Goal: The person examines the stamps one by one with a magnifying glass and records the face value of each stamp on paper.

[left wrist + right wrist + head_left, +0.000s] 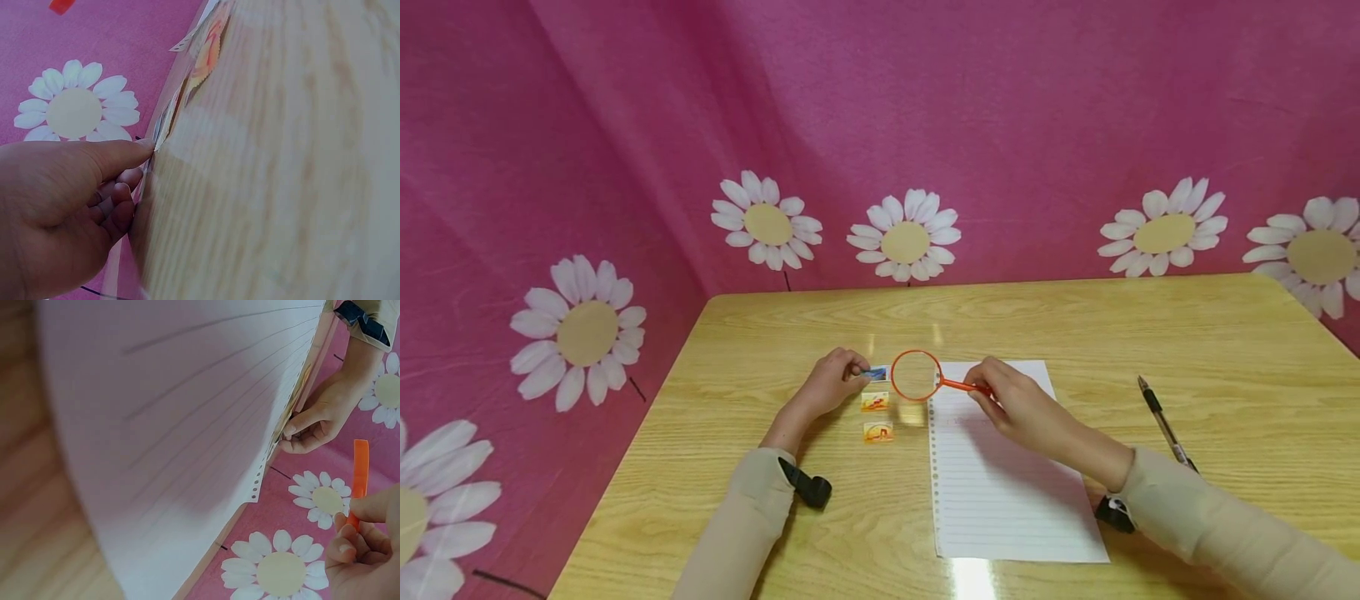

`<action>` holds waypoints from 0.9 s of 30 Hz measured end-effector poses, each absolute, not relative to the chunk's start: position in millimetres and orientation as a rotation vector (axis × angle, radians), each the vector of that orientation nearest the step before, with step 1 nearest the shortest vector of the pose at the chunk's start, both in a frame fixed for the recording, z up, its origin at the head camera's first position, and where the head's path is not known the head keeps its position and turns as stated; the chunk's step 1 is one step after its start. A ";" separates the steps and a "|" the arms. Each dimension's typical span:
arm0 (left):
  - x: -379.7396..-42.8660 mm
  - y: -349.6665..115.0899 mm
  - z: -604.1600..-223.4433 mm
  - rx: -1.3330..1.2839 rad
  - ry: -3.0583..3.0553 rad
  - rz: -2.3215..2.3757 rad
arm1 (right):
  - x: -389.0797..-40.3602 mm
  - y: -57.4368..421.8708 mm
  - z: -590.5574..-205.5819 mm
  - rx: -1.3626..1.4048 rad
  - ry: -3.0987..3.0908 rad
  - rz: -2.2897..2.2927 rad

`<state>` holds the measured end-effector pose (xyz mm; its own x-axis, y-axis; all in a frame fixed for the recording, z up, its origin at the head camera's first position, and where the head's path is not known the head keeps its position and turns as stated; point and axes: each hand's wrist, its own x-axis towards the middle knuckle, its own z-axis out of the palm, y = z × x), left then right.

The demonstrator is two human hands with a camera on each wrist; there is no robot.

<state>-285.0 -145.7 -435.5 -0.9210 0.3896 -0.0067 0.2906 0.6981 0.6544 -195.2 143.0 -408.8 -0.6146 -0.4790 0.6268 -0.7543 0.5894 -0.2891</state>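
Note:
My left hand (835,382) pinches the left edge of a small blue postage stamp (877,374) at the table surface. In the left wrist view, the thumb of the left hand (69,200) meets that stamp's edge. Below it in the head view lie a yellow-orange stamp (875,402) and another yellow-orange stamp (878,432), in a column. My right hand (1018,408) grips the handle of an orange-red magnifying glass (951,383). Its round lens is just right of the blue stamp. In the right wrist view, the right hand (369,550) holds the orange handle (360,469).
A lined, punched sheet of paper (1000,500) lies under the right hand, right of the stamps. Further right is a black pen (1167,423). The wooden table (790,325) meets a pink curtain (1015,108) with white daisies at the back and left.

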 end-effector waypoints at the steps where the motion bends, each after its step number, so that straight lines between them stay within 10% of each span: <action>1: -285.2 -145.4 -435.3 0.553 2.760 1.025 | -194.8 144.2 -408.8 0.974 -2.329 0.747; 27: -285.0 -144.2 -438.4 0.538 2.777 1.020 | -180.0 190.4 -411.9 0.833 -2.346 0.738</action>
<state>-285.0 -144.2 -438.4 -0.9271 0.3747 -0.0030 0.2838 0.7073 0.6475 -180.0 190.4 -411.9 -0.6642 -0.3900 0.6378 -0.6850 0.6592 -0.3103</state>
